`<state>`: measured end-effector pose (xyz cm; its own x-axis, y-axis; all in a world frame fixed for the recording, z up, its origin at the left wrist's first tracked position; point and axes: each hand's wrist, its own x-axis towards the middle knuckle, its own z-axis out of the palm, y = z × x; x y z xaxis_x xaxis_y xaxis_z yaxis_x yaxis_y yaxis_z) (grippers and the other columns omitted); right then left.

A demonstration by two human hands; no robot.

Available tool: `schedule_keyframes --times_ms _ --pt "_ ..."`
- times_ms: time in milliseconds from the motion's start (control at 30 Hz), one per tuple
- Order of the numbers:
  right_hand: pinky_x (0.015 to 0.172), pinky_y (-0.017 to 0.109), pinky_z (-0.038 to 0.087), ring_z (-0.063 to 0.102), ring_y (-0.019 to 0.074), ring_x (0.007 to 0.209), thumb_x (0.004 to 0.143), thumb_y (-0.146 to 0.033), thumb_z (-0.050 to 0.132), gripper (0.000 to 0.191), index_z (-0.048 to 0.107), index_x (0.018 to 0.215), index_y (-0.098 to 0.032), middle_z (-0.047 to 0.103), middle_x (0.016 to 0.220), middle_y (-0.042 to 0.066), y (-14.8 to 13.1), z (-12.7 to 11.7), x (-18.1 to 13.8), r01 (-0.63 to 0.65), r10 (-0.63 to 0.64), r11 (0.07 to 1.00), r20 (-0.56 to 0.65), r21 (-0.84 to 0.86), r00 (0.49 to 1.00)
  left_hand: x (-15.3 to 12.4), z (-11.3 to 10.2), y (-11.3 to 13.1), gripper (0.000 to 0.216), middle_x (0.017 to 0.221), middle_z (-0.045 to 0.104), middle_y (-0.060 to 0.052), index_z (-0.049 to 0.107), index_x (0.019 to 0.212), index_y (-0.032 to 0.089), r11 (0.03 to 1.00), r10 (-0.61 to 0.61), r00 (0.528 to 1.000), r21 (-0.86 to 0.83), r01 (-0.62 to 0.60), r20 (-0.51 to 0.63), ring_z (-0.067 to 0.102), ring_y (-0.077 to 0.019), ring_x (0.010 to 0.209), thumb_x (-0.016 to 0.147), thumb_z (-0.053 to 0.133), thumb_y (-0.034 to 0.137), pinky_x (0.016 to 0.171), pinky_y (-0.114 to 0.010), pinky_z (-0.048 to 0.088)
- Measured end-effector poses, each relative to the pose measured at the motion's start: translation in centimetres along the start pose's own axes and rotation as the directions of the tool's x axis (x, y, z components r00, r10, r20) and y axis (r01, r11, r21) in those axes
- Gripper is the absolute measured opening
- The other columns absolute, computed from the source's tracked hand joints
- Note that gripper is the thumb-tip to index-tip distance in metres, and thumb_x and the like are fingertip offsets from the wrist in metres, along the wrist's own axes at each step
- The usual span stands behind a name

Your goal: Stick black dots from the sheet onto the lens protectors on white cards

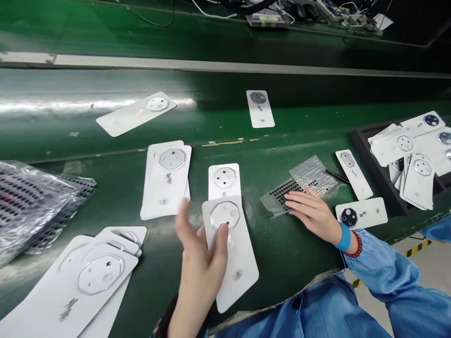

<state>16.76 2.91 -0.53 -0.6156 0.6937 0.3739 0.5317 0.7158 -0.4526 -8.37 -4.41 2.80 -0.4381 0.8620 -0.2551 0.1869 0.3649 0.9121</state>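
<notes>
A white phone back cover [243, 267] with an octagonal camera area is gripped at its left edge by my left hand [200, 263]. The thumb presses on the camera area near a small black dot, while the index finger is raised and blurred. This cover overlaps another white cover [224, 180] lying behind it. My right hand [315, 216] rests its stretched fingers on a sheet of small black dots [282, 195]; its thumb is hidden. Bubble wrap [313, 173] lies against that sheet, with a thin black tool [337, 176] at its right.
Stacked covers [165, 180] lie left of centre, and more [88, 286] at the near left. A clear bag with dotted sheets [35, 206] sits far left. A black tray [377, 173] with several covers stands right. Single covers [260, 110] lie about the green bench.
</notes>
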Motion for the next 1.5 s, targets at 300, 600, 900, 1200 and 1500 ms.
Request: schedule_keyframes --times_ms 300,600,900,1200,1500 --pt "0.105 0.054 0.043 0.061 0.0234 0.112 0.095 -0.014 0.052 0.029 0.060 0.122 -0.016 0.065 0.116 0.015 -2.8 -2.5 1.5 0.089 -0.089 0.996 0.069 0.006 0.994 -0.3 4.8 2.1 0.029 0.094 0.078 -0.009 0.080 0.088 0.017 0.973 0.033 0.912 -0.221 0.064 0.408 0.070 -0.0268 0.089 0.078 0.067 0.041 0.080 -0.034 0.054" --pt "0.098 0.041 0.052 0.068 0.0146 0.085 0.095 -0.012 0.052 0.018 0.068 0.096 -0.019 0.071 0.093 0.006 -3.2 -0.5 2.3 0.082 -0.069 0.989 -0.111 0.123 0.991 -0.4 6.1 0.6 0.027 0.087 0.078 -0.009 0.080 0.087 0.016 0.961 -0.045 0.919 -0.235 0.147 0.391 0.068 -0.0258 0.087 0.080 0.069 0.039 0.082 -0.035 0.052" --pt "0.093 0.041 0.057 0.070 0.0200 0.088 0.095 -0.006 0.046 0.019 0.065 0.098 -0.009 0.073 0.097 0.013 -3.1 0.9 1.9 0.277 -0.285 0.949 -0.030 -0.150 0.958 -0.3 7.0 0.3 0.029 0.068 0.073 -0.007 0.076 0.074 0.011 0.776 -0.185 0.853 -0.460 0.431 0.488 0.062 -0.0172 0.065 0.074 0.074 0.039 0.066 -0.027 0.048" --pt "0.072 0.033 0.061 0.070 0.0209 0.087 0.096 -0.011 0.042 0.019 0.061 0.097 -0.012 0.070 0.099 0.014 -0.4 2.0 0.7 0.122 -0.122 0.992 0.075 0.009 0.990 -0.4 4.2 0.2 0.044 0.057 0.055 0.002 0.063 0.119 0.013 0.999 0.001 0.979 -0.044 0.008 0.202 0.046 -0.0136 0.049 0.087 0.059 0.043 0.052 -0.025 0.043" --pt "0.081 0.035 0.058 0.066 0.0185 0.092 0.088 -0.009 0.059 0.012 0.065 0.089 -0.019 0.068 0.098 0.008 -5.2 -1.9 4.3 -0.018 0.114 0.925 -0.231 0.380 0.966 -3.9 2.7 3.0 0.031 0.063 0.061 0.000 0.069 0.102 0.017 0.992 0.019 0.990 -0.125 -0.001 0.138 0.055 -0.0135 0.054 0.086 0.061 0.043 0.048 -0.020 0.046"
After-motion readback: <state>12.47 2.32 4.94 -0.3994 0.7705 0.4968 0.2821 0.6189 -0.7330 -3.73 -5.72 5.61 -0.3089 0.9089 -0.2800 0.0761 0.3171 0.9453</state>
